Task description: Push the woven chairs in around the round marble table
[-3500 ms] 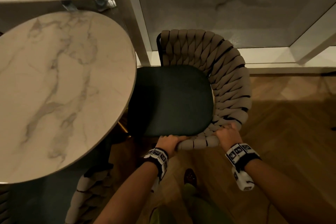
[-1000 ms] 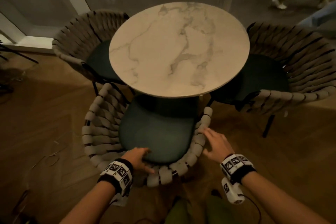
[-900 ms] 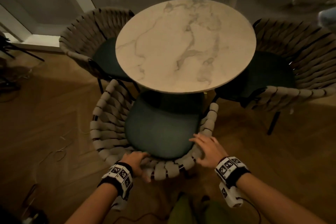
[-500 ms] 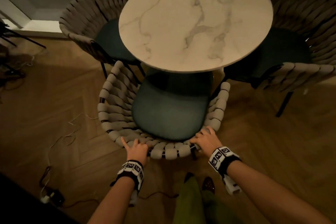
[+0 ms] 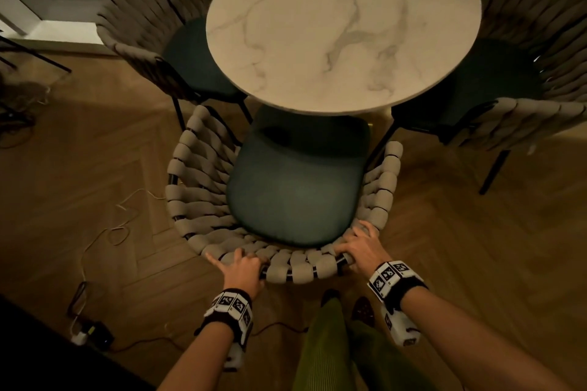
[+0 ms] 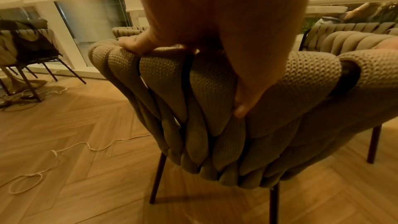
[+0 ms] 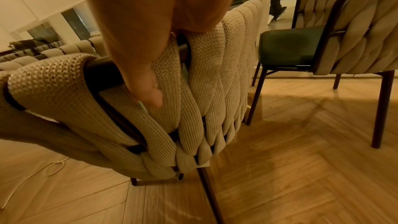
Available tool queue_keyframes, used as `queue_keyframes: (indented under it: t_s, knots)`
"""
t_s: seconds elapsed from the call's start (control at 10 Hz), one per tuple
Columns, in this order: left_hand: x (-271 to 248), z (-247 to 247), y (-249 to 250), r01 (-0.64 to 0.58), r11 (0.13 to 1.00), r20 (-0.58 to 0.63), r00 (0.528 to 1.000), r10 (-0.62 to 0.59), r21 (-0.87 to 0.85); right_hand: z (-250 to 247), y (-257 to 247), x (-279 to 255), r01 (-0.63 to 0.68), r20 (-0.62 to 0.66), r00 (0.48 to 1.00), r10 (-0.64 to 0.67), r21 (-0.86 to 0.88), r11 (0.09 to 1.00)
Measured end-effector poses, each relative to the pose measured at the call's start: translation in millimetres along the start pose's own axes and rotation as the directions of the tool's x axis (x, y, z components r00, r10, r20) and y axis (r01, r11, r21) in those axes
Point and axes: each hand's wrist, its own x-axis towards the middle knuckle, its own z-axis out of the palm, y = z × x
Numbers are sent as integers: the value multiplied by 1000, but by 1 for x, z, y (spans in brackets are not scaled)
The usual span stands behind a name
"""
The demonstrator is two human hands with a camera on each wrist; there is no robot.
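Note:
The round marble table (image 5: 343, 25) stands at the top centre. The near woven chair (image 5: 295, 268) has its dark green seat (image 5: 292, 194) partly under the table's edge. My left hand (image 5: 244, 265) grips the back rim at its left, little finger spread outward. My right hand (image 5: 360, 246) grips the rim at its right. In the left wrist view my left hand (image 6: 215, 23) lies over the woven chair (image 6: 215, 125), thumb pressed on its outside. In the right wrist view my right hand (image 7: 140, 23) curls over the woven chair (image 7: 204, 91). Two more woven chairs, left (image 5: 152, 25) and right (image 5: 524, 41), sit against the table.
A pale cord (image 5: 104, 232) and a dark cable with a plug block (image 5: 92, 332) lie on the herringbone floor at my left. My green trousers (image 5: 330, 352) are just behind the chair. A white window sill (image 5: 57, 32) is at the far left. Another chair (image 6: 25, 43) stands by the window.
Both hands have shifted from the seat edge and side rim to the chair's back rim and closed on it. The chair sits nearer the table; earlier I held another chair.

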Motion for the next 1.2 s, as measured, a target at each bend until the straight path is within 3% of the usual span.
queue_keyframes:
  t_s: [0.4,0.9,1.0,1.1,1.2]
  knots:
    - [5,-1,1,26,999,-3,1000,-26,-34,-12,-1,0,-40,56,998,39,16,999]
    - [-6,-14,20,79,996,0,997,-79,-34,-21,-2,-18,28,60,998,-28,-8,1000]
    - [-17,-21,30,77,997,44,996,-77,3,-35,-5,-31,56,63,996,-58,41,998]
    - [-29,-16,34,53,999,-29,998,-53,-10,-55,0,-50,19,50,998,-30,209,978]
    - [-37,3,45,163,986,-60,985,-165,-38,-85,20,-82,-64,-75,991,115,484,873]
